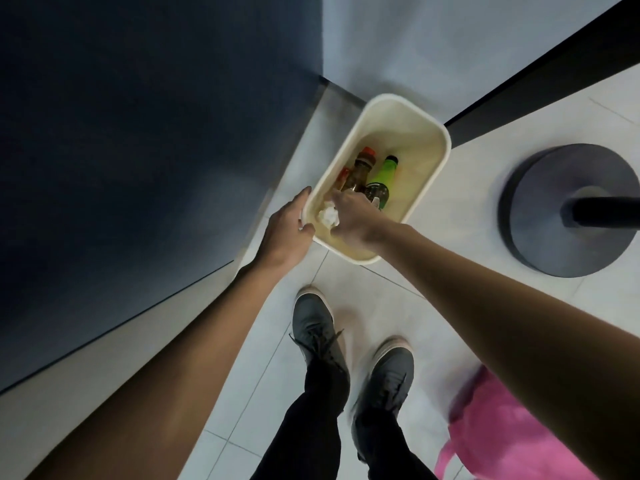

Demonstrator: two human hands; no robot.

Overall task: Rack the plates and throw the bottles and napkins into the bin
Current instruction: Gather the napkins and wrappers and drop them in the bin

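Note:
A cream rectangular bin (429, 161) stands on the tiled floor by a wall corner. Inside it lie a brown bottle with an orange cap (360, 169), a green bottle with a black cap (385, 173) and part of a red-capped bottle (343, 176). My left hand (285, 232) grips the bin's near left rim, thumb over the edge and fingers along the outside. My right hand (355, 220) is over the bin's near end and holds a crumpled white napkin (329, 216) between fingers and thumb, just inside the rim. No plates or rack are in view.
A dark blue wall (138, 150) rises on the left, a pale wall behind the bin. A round dark stand base with a black post (554, 216) sits on the floor to the right. My two shoes (318, 330) stand below the bin. Pink fabric (502, 438) lies at the bottom right.

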